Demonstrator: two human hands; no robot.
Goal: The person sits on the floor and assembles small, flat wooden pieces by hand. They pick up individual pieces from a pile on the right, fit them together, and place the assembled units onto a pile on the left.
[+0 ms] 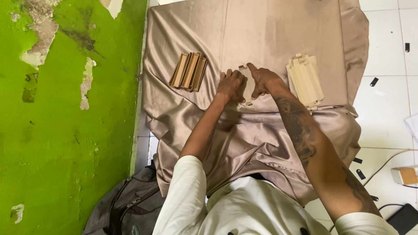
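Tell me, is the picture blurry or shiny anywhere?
Head view: mostly sharp and evenly lit; the satin cloth shows a soft sheen; both hands, left and right, cast a faint shadow on the cloth; the edges bend slightly.

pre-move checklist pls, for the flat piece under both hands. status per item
1. Left hand on the flat piece: ok, fingers rest on its left edge.
2. Right hand on it: ok, presses from the right.
3. Piece flat on the satin cloth: cannot tell, hands cover most of it.
4. Folded pile apart from the hands: ok, lies to the left.
5. Flat stack within reach: ok, beside the right hand.
6. Cloth smooth under the piece: not ok, creased nearby.
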